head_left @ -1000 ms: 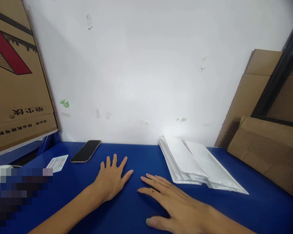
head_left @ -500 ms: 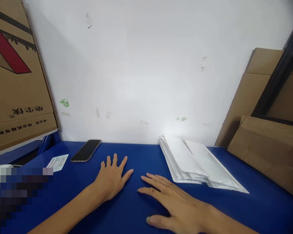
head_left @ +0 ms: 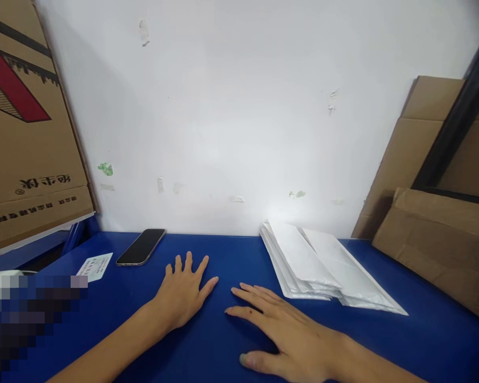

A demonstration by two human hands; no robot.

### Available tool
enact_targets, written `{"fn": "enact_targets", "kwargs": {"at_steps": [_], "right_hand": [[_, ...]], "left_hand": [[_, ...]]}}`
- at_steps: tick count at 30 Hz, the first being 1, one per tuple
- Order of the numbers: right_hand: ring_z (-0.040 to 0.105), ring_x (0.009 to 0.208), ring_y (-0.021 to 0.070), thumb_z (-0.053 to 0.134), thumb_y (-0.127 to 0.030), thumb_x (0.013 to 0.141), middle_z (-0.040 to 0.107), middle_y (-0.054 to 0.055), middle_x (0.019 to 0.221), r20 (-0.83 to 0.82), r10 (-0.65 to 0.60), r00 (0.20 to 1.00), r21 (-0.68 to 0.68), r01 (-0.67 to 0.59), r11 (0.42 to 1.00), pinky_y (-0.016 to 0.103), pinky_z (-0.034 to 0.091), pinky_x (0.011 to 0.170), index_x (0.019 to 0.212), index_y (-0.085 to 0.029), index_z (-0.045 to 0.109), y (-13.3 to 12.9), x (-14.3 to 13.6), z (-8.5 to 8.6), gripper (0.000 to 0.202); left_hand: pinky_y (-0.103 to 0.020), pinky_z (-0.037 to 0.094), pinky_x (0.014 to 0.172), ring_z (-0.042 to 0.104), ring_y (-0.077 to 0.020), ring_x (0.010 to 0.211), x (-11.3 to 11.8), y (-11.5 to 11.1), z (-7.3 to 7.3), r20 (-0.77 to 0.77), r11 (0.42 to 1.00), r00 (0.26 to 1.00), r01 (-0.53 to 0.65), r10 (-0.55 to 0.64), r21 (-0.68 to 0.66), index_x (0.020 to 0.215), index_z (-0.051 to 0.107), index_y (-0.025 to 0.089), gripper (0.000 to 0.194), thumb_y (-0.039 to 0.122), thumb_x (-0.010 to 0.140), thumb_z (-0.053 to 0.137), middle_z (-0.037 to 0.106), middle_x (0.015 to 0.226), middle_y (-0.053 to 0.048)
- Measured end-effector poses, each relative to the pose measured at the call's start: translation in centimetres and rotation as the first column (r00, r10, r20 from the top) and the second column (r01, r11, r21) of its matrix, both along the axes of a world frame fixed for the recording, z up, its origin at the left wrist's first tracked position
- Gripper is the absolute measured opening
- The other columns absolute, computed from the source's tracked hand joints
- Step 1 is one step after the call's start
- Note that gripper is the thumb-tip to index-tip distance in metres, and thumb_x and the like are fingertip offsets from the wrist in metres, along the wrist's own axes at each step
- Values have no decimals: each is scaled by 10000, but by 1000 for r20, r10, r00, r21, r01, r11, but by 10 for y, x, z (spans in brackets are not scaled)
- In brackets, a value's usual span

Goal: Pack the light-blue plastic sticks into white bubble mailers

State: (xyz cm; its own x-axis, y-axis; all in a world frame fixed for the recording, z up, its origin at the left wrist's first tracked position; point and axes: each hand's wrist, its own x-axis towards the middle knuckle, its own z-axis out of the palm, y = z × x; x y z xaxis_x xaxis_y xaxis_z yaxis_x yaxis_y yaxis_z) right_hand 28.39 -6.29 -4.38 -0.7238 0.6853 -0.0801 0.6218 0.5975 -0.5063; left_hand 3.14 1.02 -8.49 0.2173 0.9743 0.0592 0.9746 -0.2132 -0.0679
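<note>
My left hand (head_left: 181, 295) lies on the blue table (head_left: 207, 346) with its fingers spread and nothing in it. To its right, my right hand (head_left: 281, 335) rests with fingers stretched out and the thumb apart, also holding nothing. Behind my left hand, a little to the left, is a dark-screened phone (head_left: 141, 247) lying flat. A white printed card (head_left: 96, 267) is left of the phone. Just beyond my right hand, a pile of white envelopes or folded sheets (head_left: 327, 266) lies near the wall; my hand does not touch it.
A large printed cardboard box (head_left: 27, 133) stands at the left. At the right, brown cardboard (head_left: 439, 250) leans by a black frame (head_left: 455, 122). A white wall (head_left: 223, 117) with tape scraps rises behind the table. The lower left corner is pixelated.
</note>
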Motion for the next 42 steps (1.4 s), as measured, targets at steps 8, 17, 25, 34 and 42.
{"fn": "enact_targets", "kwargs": {"at_steps": [8,17,25,34,42], "right_hand": [[129,1520,303,528,-640,908,185,59,1651,25,3,1000,16,-4,1000,532,136,1229,1539,-326,341,-1,0,0,729],[128,1519,309,525,-636,913,186,57,1648,23,1,1000,2,-1,1000,533,129,1229,1539,-327,344,0,0,1,721],[113,1519,308,514,-632,922,168,58,1649,38,-1,999,2,1,1000,534,122,1229,1545,-328,326,-1,-1,2,719],[221,1496,326,451,-585,974,228,98,1632,73,57,996,182,-69,981,563,226,1201,1545,-297,338,-3,-2,-6,649],[692,861,233,594,-178,862,762,103,952,-146,8,989,979,143,148,360,527,758,1077,-177,696,13,45,24,238]], "left_hand": [[-632,322,1071,304,-520,1414,-2,1,-5,20,1000,1000,12,-12,24,1555,289,218,698,611,978,322,322,1569,-267],[-628,316,1084,286,-507,1426,1,-1,3,-31,1000,999,8,-9,-24,1566,252,204,688,583,995,307,300,1579,-261],[-614,323,1084,291,-508,1423,2,-3,4,-45,1000,999,4,-4,-17,1566,245,206,682,583,1000,293,294,1574,-279],[-613,333,1075,309,-509,1415,1,-2,3,-58,1000,998,14,-14,-3,1567,240,204,687,586,999,288,303,1568,-289],[-623,308,1095,261,-502,1435,0,-4,7,-33,998,999,24,-26,-54,1570,212,192,705,602,998,257,268,1581,-285]]}}
